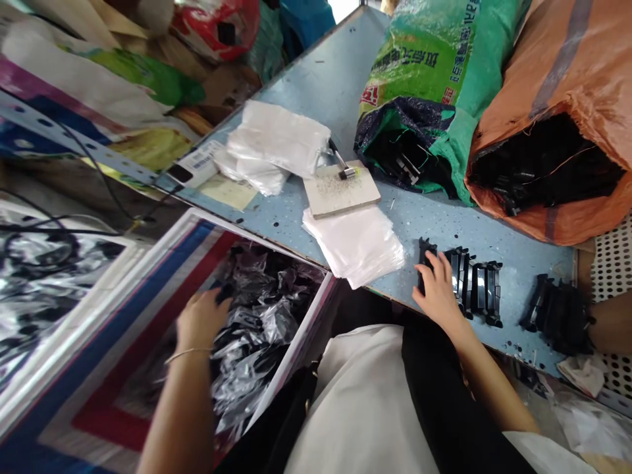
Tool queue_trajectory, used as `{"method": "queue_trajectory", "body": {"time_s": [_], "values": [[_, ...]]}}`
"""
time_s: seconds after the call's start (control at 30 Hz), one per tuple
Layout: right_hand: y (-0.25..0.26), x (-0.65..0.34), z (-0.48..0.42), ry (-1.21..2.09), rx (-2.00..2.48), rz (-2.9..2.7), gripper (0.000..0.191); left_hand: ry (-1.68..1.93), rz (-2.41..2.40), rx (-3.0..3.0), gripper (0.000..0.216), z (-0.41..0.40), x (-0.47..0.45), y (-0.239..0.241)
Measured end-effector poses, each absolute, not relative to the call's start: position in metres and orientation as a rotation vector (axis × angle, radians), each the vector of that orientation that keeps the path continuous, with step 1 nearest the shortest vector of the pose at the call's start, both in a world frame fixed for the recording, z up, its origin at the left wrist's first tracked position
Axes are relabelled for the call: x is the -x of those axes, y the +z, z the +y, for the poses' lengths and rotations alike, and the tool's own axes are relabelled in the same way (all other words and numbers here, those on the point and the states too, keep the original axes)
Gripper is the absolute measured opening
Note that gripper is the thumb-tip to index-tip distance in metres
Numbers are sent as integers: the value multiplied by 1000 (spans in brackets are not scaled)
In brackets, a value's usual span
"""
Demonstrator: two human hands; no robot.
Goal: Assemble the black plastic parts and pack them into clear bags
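Note:
My right hand (437,286) is on the table with its fingers curled over a black plastic part (426,246), the leftmost of a row. Close beside it stand several more black plastic parts (474,284), lined up side by side. My left hand (202,319) hangs over a striped, open-topped container (162,322). Something dark shows by its thumb and fingertips, but blur hides whether it is held. Below lie many clear bags with black parts (276,322) inside. A stack of clear plastic bags (358,243) rests at the table's front edge, left of my right hand.
On the blue table (340,72) are a board with a brush-like tool (348,173) and more plastic bags (276,141). A green sack (419,79) and an orange sack (548,191) lie open with black parts inside. Another person's arm (615,322) reaches black parts (560,316) at right.

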State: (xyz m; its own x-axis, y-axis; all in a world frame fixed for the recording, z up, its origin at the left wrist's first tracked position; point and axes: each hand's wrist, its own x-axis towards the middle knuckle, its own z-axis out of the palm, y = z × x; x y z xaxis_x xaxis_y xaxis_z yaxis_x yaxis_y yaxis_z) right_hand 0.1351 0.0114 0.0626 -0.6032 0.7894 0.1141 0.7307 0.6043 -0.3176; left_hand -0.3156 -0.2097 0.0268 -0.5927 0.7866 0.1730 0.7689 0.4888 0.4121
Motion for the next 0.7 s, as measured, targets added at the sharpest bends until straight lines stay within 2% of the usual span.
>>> {"method": "queue_trajectory", "body": {"time_s": [0.07, 0.17, 0.27, 0.4, 0.47, 0.57, 0.7], "values": [[66, -140, 5, 288, 1386, -2536, 53, 836, 2641, -1486, 29, -159, 268, 33], [67, -146, -7, 292, 1507, -2510, 72, 873, 2264, -1852, 26, -85, 185, 43], [65, -150, -9, 316, 1617, -2520, 78, 696, 2081, -2042, 16, -31, 134, 51], [67, -155, 7, 493, 1784, -2408, 69, 757, 2008, -1680, 13, 4, 147, 57], [73, -155, 15, 816, 1762, -2214, 65, 867, 1857, -1347, 21, 12, 169, 58], [87, -146, 15, 1561, 1464, -1688, 61, 953, 1611, -987, 26, 17, 191, 59], [97, -106, -2, 2228, 1062, -1006, 45, 1047, 1631, -1010, 16, 17, 191, 55]]}}
